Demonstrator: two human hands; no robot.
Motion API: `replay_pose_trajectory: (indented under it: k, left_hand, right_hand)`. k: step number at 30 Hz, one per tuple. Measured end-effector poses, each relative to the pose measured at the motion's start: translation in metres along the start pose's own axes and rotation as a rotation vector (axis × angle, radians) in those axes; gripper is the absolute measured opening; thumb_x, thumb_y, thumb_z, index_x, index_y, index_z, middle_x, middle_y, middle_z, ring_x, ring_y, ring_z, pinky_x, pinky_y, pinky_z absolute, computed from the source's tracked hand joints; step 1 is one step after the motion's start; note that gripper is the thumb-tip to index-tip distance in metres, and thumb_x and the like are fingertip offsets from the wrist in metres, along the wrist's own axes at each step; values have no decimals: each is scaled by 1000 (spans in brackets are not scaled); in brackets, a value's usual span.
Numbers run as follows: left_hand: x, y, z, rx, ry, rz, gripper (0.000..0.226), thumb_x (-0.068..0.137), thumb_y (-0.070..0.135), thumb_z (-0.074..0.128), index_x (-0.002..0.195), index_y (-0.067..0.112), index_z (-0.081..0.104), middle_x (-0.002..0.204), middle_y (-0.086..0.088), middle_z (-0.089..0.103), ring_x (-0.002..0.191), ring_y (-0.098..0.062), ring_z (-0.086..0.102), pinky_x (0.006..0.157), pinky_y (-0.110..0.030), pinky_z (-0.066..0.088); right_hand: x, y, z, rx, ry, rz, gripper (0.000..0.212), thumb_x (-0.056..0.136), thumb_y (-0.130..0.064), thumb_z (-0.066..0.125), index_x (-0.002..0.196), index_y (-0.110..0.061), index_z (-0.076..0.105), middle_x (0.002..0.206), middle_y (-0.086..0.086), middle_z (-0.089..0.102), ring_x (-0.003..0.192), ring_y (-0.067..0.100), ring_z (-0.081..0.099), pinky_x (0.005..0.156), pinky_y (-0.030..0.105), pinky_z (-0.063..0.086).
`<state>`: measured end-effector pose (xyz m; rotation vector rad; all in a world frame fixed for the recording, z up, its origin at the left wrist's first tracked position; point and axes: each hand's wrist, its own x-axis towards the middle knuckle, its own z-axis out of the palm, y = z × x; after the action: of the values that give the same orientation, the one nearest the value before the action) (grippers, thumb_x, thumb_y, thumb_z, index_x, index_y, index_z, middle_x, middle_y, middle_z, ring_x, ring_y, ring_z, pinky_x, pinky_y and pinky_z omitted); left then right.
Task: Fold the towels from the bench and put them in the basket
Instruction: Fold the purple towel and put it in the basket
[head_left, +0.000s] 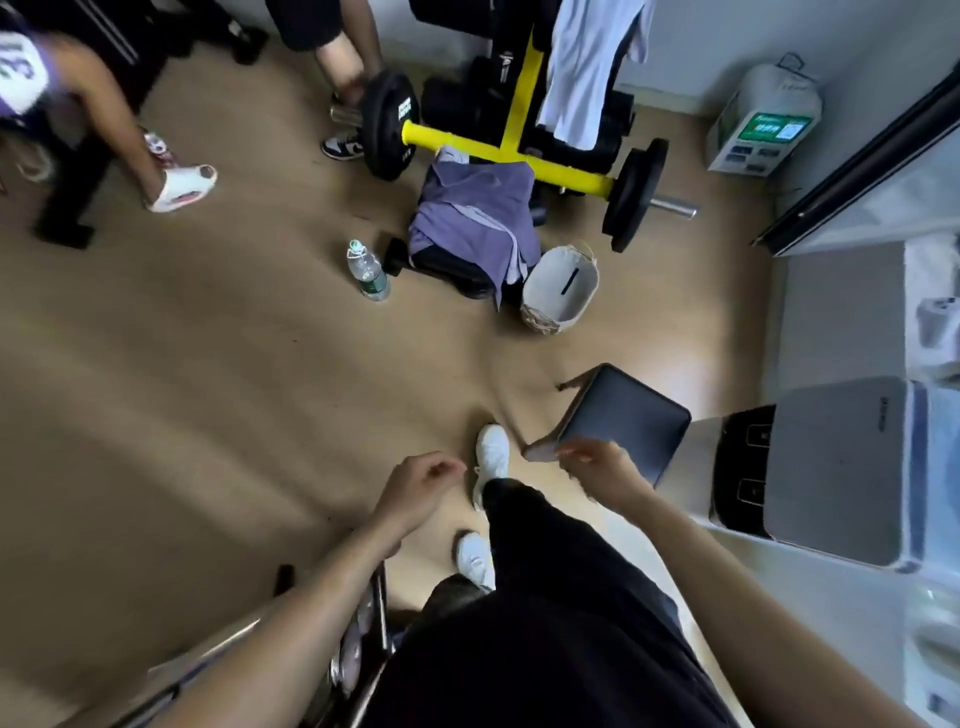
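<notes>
A purple towel (470, 218) lies crumpled over the end of a black weight bench (447, 273) in the upper middle. A pale blue towel (587, 62) hangs from the yellow rack (511, 140) behind it. A white woven basket (558, 288) stands on the floor right of the bench, and I see nothing in it. My left hand (421, 480) is loosely curled and holds nothing, low in the middle. My right hand (597, 460) is out in front of a dark stool, fingers apart and bare. Both hands are far from the towels.
A water bottle (369, 270) stands left of the bench. A barbell with black plates (636, 192) crosses behind the bench. A dark square stool (623, 421) is by my right hand. Two other people's legs are at the top left. White appliances (831, 467) line the right wall.
</notes>
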<state>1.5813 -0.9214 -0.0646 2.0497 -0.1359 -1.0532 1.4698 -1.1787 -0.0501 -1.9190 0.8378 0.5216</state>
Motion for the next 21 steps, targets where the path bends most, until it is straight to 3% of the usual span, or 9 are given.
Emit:
replay_pose_trajectory:
  k: [2, 4, 6, 8, 12, 15, 17, 21]
  left_hand:
    - [36, 14, -15, 13, -31, -5, 16, 70, 54, 63, 76, 47, 75, 82, 17, 76, 88, -11, 70, 91, -37, 54]
    - [74, 35, -29, 50, -36, -24, 13, 73, 51, 66, 75, 43, 76, 83, 13, 76, 87, -12, 69, 92, -40, 54]
    - [111, 61, -39, 85, -42, -45, 10, 85, 33, 71, 77, 36, 76, 84, 10, 76, 85, -10, 67, 92, -38, 53]
    - [148, 89, -48, 119, -64, -52, 14, 91, 23, 70, 81, 30, 76, 85, 9, 75, 85, -10, 68, 91, -35, 53]
    - [216, 146, -65, 190, -117, -27, 22, 80, 41, 65, 89, 26, 78, 90, 8, 78, 95, -15, 72, 95, -37, 54]
    - [262, 180, -76, 216, -136, -8, 15, 87, 31, 68, 92, 22, 79, 93, 7, 79, 96, -15, 72, 96, -37, 54]
    - [295, 199, -83, 212, -161, 5, 10, 89, 26, 69, 88, 25, 79, 91, 9, 78, 94, -13, 72, 95, -36, 55]
    - [360, 231, -93, 166, -177, 19, 10, 80, 38, 68, 77, 31, 76, 85, 9, 77, 89, -11, 71, 90, -33, 53]
  right_hand:
    - [32, -20, -7, 9, -12, 10, 15, 95, -22, 57, 100, -24, 71, 81, -15, 62, 69, 5, 54, 57, 12, 39]
    - [67, -37, -12, 37, -38, 34, 20, 95, -23, 57, 108, -19, 72, 93, -8, 67, 86, 10, 61, 72, 16, 46]
    - [101, -53, -21, 51, -79, 43, 22, 94, -23, 58, 110, -18, 72, 102, -3, 70, 100, 15, 64, 88, 26, 48]
    - [134, -67, -34, 23, -120, 35, 22, 93, -23, 60, 110, -17, 72, 104, 0, 69, 101, 18, 63, 89, 28, 46]
    - [190, -97, -70, -22, -138, 35, 18, 91, -22, 61, 106, -20, 72, 101, -1, 68, 97, 17, 62, 88, 26, 46]
    - [225, -120, -100, -34, -116, 46, 20, 92, -24, 61, 108, -21, 72, 106, -1, 72, 98, 14, 62, 84, 23, 42]
    - [252, -135, -118, -39, -96, 51, 22, 93, -21, 61, 112, -17, 72, 108, 1, 71, 98, 14, 61, 82, 20, 39]
    - [308, -158, -148, -68, -73, 74, 22, 93, -23, 61, 112, -18, 72, 112, 3, 72, 106, 21, 65, 90, 26, 46]
